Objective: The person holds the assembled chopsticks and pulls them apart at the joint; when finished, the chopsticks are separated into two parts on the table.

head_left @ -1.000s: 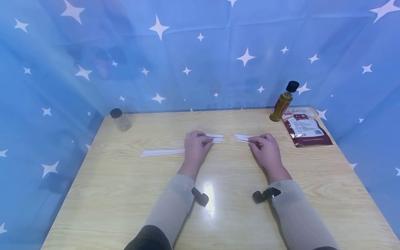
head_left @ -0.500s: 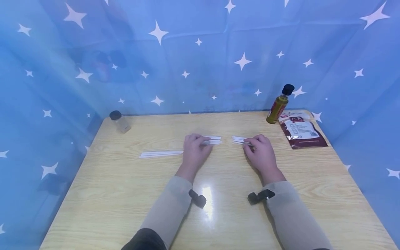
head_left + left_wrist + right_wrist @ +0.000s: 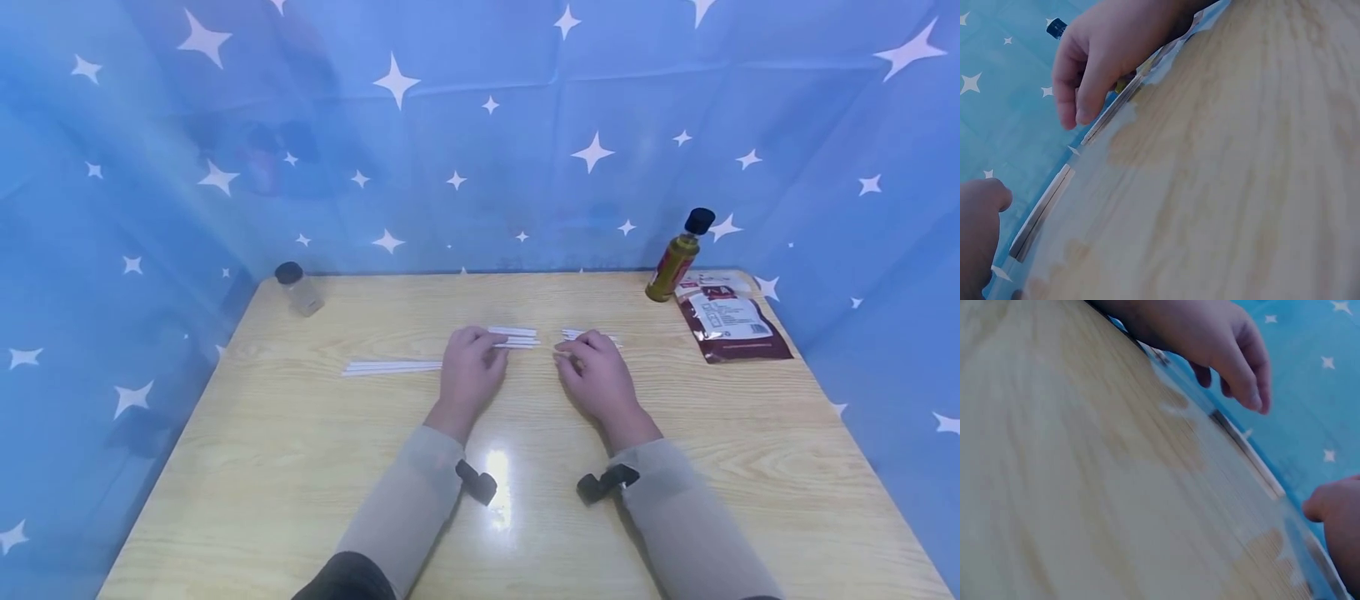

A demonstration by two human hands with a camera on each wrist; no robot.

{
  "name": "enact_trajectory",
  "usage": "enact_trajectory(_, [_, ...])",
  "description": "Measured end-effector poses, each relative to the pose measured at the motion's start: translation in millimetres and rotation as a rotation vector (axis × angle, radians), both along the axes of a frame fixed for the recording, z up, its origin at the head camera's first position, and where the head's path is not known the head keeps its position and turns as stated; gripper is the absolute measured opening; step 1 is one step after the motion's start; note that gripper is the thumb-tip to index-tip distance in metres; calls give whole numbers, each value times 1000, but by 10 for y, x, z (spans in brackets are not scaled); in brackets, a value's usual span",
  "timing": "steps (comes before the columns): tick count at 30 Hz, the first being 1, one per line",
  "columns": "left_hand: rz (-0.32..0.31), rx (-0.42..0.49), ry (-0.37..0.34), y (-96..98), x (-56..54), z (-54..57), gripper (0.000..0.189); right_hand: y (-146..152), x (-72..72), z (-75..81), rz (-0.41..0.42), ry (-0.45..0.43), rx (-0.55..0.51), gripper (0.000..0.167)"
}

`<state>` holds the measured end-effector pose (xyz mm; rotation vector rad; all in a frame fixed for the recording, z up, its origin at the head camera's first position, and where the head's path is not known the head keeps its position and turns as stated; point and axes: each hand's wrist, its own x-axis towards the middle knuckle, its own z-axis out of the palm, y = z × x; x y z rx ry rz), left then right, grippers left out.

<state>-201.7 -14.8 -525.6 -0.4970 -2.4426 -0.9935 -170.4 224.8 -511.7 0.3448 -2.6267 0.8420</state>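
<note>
Thin white sticks lie on the table in groups. In the head view my left hand (image 3: 471, 375) has its fingertips at the near side of the middle group of sticks (image 3: 516, 337). My right hand (image 3: 598, 377) is by the left end of the right group of sticks (image 3: 570, 333), which it partly covers. In the left wrist view the right hand's (image 3: 1107, 53) thumb and fingers are loosely bent, with nothing seen between them. The right wrist view shows the left hand (image 3: 1210, 344) likewise, just above the sticks (image 3: 1250, 453). Another group of sticks (image 3: 390, 367) extends left from behind the left hand.
A small clear jar with a black lid (image 3: 298, 289) stands at the back left of the wooden table (image 3: 300, 483). A bottle with a black cap (image 3: 675, 262) stands at the back right, beside a flat maroon packet (image 3: 731, 321). Behind hangs a blue star-patterned curtain (image 3: 510, 125).
My right hand has moved left along the right group of sticks, and more of that group's right end now shows. My left hand has hardly moved. The head view has shifted slightly.
</note>
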Motion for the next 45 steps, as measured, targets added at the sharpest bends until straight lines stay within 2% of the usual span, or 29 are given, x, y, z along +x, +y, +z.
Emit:
enact_trajectory(12, [33, -18, 21, -294, 117, 52, 15, -454, -59, -28, 52, -6, 14, 20])
enact_trajectory(20, [44, -44, 100, -560, 181, 32, 14, -644, -100, -49, 98, 22, 31, 19])
enact_trajectory(26, [59, -83, 83, -756, 201, 46, 14, -793, -130, -17, 122, 41, 44, 18])
enact_trajectory(33, [73, -92, 155, -978, 220, 27, 12, -1021, -166, -26, 165, 30, 70, 20])
enact_trajectory(36, [87, -104, 139, -1066, 224, 44, 12, -1103, -191, -32, 171, 26, 74, 20])
enact_trajectory(42, [110, -94, 50, -1290, 255, 67, 13, -1273, -192, -32, 217, 30, 68, 19])
enact_trajectory(45, [123, -78, 47, -1424, 272, 58, 13, -1370, -179, -40, 240, 44, 60, 19])
